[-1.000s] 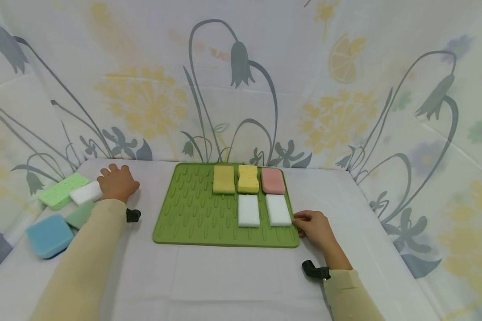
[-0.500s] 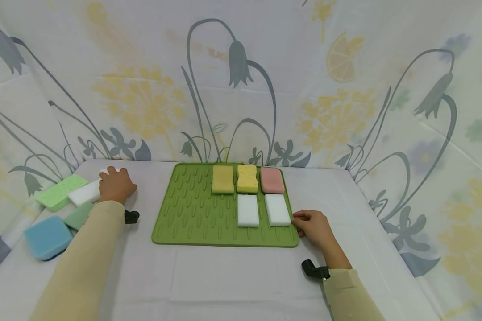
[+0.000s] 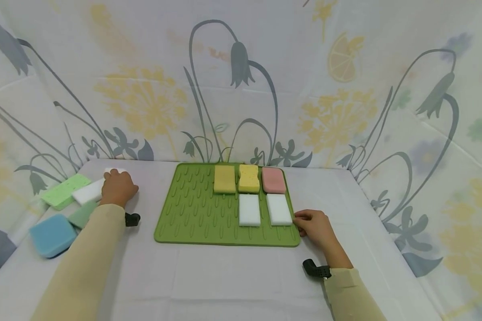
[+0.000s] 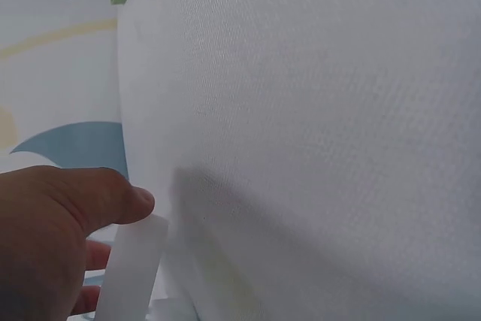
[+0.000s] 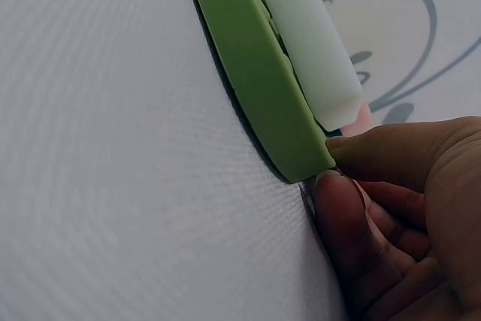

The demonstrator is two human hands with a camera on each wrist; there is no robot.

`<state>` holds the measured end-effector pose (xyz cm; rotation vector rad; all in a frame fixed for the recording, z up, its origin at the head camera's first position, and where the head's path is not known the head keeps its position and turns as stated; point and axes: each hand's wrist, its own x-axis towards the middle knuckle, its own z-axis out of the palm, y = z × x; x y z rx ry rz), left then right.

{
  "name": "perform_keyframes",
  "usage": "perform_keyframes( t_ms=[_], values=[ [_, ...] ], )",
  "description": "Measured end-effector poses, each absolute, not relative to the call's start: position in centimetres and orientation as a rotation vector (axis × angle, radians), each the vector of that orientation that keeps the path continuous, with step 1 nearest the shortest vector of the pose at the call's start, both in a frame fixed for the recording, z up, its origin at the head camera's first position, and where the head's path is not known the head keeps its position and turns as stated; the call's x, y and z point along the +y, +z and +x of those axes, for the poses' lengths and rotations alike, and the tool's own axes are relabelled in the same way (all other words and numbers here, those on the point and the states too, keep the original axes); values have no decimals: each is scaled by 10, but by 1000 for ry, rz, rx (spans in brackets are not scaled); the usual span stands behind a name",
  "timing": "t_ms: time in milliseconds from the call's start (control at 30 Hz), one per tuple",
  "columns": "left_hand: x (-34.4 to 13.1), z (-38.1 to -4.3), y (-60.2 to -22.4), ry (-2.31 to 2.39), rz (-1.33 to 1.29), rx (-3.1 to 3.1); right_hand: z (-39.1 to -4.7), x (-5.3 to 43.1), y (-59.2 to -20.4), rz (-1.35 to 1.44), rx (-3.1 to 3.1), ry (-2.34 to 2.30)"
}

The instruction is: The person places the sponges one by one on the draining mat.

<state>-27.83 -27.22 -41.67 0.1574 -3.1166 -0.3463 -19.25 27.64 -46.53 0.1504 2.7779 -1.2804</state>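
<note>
At the far left of the table my left hand point(image 3: 118, 188) grips a white sponge point(image 4: 134, 270), thumb on one side and fingers on the other; in the head view its edge shows just beyond the fingertips. A second white sponge point(image 3: 89, 192) lies beside that hand. My right hand point(image 3: 315, 229) pinches the right edge of a green ribbed mat point(image 3: 184, 223) between thumb and forefinger. On the mat sit a mustard sponge point(image 3: 224, 179), a yellow sponge point(image 3: 249, 179), a pink sponge point(image 3: 273, 180) and two white sponges, one left point(image 3: 249, 210), one right point(image 3: 279, 209).
Near the left hand lie a light green sponge point(image 3: 65, 191), a darker green piece point(image 3: 82, 215) partly behind the sleeve, and a blue sponge point(image 3: 53, 235). A flower-printed cloth point(image 3: 233, 111) rises behind the white table.
The left hand's fingers have closed on a white sponge, whose edge now shows beyond them. The right hand stays at the mat's edge, and the sponges on the mat have not moved.
</note>
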Motion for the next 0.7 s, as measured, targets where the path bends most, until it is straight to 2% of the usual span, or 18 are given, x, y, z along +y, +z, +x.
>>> perform_keyframes(
  t_ms=[700],
  values=[
    [-267,-266,-408,-347,77,-3107,-193,277,-465,135,2767,-1299]
  ],
)
